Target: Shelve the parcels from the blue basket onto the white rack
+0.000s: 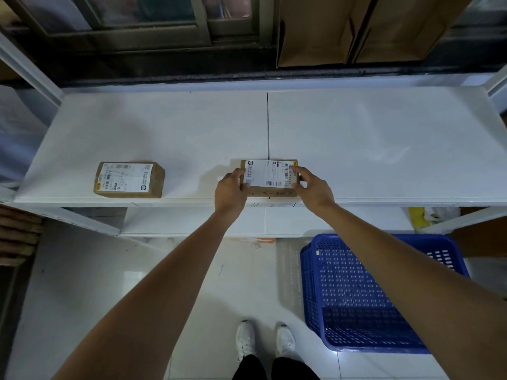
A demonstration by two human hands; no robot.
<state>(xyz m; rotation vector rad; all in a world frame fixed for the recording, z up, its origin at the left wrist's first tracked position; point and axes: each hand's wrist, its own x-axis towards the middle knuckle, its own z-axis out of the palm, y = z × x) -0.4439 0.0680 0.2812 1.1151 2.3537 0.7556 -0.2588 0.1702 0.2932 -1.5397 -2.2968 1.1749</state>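
A brown cardboard parcel (270, 175) with a white label lies near the front edge of the white rack's shelf (356, 138), over the seam between its two boards. My left hand (231, 192) grips its left end and my right hand (312, 187) grips its right end, fingers curled over the top. A second labelled brown parcel (129, 179) lies further left on the same shelf, untouched. The blue basket (356, 297) stands on the floor at the lower right, and no parcel shows inside it.
Flattened cardboard boxes (354, 28) lean behind the rack at the back right. A lower rack shelf (192, 220) shows beneath. A yellow bag (417, 216) lies under the shelf at the right. My white shoes (264, 340) stand on the tiled floor.
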